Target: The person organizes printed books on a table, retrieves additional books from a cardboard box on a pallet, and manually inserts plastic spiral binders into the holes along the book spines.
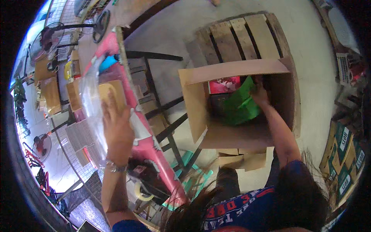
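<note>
A large open cardboard box [194, 112] stands in front of me. My right hand [261, 96] reaches into it, its fingers closed at the edge of a bright green packet [242, 104], blurred and thin-looking. Beside the packet, a pink and red printed box [225, 85] lies inside. To the left, my left hand [116, 125] rests with fingers stretched out over a tan, flat piece [113, 89] and clear plastic wrapping [92, 98] on the pink-covered table [156, 164]. A bright blue item [108, 63] sits just beyond the plastic.
A wooden pallet [241, 36] lies behind the box. Dark metal bars [170, 106] run between table and box. A tape roll [142, 192] is at the table's near end. Green-marked cartons [342, 158] stand at right; black-handled scissors [101, 27] lie at far left.
</note>
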{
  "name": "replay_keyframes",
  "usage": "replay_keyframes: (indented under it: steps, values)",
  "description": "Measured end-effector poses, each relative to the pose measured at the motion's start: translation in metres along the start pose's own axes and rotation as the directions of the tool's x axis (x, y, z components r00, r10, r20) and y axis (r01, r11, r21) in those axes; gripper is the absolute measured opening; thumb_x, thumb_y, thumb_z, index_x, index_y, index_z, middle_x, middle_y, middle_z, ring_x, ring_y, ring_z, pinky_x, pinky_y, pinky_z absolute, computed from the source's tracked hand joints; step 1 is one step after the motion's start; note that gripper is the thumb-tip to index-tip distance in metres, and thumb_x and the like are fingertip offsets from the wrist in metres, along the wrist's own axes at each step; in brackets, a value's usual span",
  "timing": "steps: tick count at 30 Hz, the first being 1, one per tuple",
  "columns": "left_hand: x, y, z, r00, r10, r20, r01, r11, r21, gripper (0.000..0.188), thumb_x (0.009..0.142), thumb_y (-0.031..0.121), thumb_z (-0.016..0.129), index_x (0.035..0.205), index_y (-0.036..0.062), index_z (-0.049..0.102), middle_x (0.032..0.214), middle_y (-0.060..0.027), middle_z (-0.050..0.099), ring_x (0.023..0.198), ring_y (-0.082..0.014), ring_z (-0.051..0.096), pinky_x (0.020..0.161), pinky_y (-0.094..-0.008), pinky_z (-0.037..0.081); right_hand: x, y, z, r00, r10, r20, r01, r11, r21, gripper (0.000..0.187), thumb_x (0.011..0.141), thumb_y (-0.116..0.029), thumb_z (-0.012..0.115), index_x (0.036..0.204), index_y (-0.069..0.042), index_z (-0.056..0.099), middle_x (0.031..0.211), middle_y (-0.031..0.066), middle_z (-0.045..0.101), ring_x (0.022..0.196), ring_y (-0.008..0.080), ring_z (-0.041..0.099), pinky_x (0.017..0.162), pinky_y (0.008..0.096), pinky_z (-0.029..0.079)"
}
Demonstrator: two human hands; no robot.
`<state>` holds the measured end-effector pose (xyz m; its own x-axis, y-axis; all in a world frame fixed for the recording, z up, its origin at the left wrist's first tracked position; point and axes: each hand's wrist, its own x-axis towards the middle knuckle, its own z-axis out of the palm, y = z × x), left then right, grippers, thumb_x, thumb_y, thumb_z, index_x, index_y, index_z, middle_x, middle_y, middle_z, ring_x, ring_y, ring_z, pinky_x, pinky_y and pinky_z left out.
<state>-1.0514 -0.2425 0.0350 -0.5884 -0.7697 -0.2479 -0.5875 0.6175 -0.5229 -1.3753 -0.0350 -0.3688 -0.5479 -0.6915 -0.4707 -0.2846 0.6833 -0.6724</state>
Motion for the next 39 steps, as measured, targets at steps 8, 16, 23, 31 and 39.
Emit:
replay_keyframes:
  steps: [8,16,23,31,39]
  values:
    - [-0.029,-0.018,-0.026,0.960,-0.112,0.257,0.172,0.959,-0.225,0.035,0.077,-0.004,0.046,0.108,-0.0021,0.060,0.153,-0.0222,0.006,0.128,-0.0509,0.034,0.082,-0.0472,0.054,-0.129,-0.241,-0.191,0.669,-0.657,0.349,0.610,0.753,0.248,0.031,0.083,-0.011,0.066,0.112,-0.001,0.061,0.109,0.0120,0.065,0.099,0.0277,0.062,0.088,0.0361,0.048]
    - [-0.050,-0.101,-0.051,0.997,-0.044,-0.065,0.014,0.917,-0.399,0.030,0.081,0.002,0.044,0.105,0.0007,0.063,0.149,-0.0237,0.023,0.126,-0.0368,0.044,0.098,-0.0403,0.043,-0.148,-0.311,-0.115,0.913,-0.307,0.270,-0.079,0.516,0.853,0.025,0.085,-0.006,0.064,0.110,-0.004,0.060,0.098,0.0023,0.065,0.086,0.0127,0.060,0.078,0.0298,0.049]
    - [-0.072,-0.150,-0.065,0.997,-0.039,0.071,0.072,0.833,-0.548,0.039,0.076,-0.009,0.044,0.110,0.0033,0.061,0.116,-0.0195,0.056,0.109,-0.0351,0.054,0.095,-0.0414,0.042,-0.164,-0.336,-0.030,0.937,-0.334,0.098,0.180,0.707,0.684,0.037,0.082,-0.010,0.065,0.118,-0.002,0.059,0.100,0.0108,0.067,0.090,0.0178,0.063,0.079,0.0312,0.051]
    - [-0.064,-0.120,-0.057,0.989,-0.022,0.147,0.100,0.828,-0.552,0.037,0.077,-0.008,0.044,0.109,0.0027,0.059,0.122,-0.0223,0.052,0.114,-0.0371,0.051,0.098,-0.0415,0.039,-0.200,-0.457,0.028,0.913,-0.407,-0.019,0.331,0.715,0.615,0.023,0.072,-0.011,0.061,0.093,-0.002,0.062,0.088,0.0251,0.064,0.085,0.0429,0.062,0.077,0.0480,0.049]
    - [-0.048,-0.117,-0.055,0.987,0.020,0.157,0.073,0.822,-0.565,0.040,0.074,-0.010,0.042,0.108,0.0014,0.058,0.137,-0.0255,0.041,0.129,-0.0371,0.040,0.106,-0.0398,0.033,-0.167,-0.417,0.068,0.967,-0.253,0.019,0.200,0.805,0.558,0.033,0.078,-0.018,0.063,0.107,-0.003,0.059,0.093,0.0212,0.064,0.092,0.0408,0.060,0.080,0.0468,0.049]
